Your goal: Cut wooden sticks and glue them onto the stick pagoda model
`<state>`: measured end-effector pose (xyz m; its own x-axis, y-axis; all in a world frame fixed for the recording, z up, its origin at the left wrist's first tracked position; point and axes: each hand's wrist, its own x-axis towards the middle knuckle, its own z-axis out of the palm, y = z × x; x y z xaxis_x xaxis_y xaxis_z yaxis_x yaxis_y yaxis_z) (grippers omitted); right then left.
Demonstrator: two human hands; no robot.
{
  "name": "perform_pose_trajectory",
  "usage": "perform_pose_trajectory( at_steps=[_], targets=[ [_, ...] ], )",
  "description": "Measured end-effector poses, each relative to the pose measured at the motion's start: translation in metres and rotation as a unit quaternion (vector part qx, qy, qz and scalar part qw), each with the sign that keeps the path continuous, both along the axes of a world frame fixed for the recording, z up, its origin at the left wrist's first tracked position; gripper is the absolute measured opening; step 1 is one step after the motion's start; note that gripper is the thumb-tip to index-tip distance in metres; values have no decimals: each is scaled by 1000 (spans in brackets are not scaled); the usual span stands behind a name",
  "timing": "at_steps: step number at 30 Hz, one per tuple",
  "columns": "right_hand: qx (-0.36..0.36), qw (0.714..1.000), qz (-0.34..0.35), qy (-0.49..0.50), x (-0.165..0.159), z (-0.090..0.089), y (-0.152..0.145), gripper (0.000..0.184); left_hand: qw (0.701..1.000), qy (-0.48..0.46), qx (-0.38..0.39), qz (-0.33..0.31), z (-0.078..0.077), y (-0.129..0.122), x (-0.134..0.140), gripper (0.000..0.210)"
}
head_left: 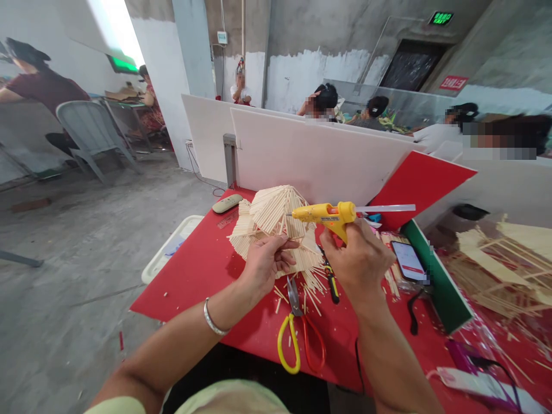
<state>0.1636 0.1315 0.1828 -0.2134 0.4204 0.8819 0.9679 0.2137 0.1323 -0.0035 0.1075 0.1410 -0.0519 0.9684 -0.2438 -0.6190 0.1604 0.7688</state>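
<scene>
My right hand grips a yellow hot glue gun, a clear glue stick jutting from its back. The nozzle points left, close to the peaked top of a model house of thin wooden sticks. My left hand is at the model's near side, thumb and fingers pinched together; whatever lies between them is too small to make out. In front of the model lie scissors with one yellow and one red handle. Yellow-and-black handled pliers rest beside loose cut sticks.
The red tabletop has white partition boards behind it. At right are a phone, a green board, a power strip and another stick structure. A white tray sits lower left. Several people are beyond.
</scene>
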Motion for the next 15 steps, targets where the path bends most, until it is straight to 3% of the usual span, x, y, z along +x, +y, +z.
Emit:
perform_pose_trajectory(
  at_steps=[15],
  targets=[
    [6, 1000, -6, -10, -3, 2, 1, 17, 1000, 3, 25, -4, -4, 0, -1, 21]
  ],
)
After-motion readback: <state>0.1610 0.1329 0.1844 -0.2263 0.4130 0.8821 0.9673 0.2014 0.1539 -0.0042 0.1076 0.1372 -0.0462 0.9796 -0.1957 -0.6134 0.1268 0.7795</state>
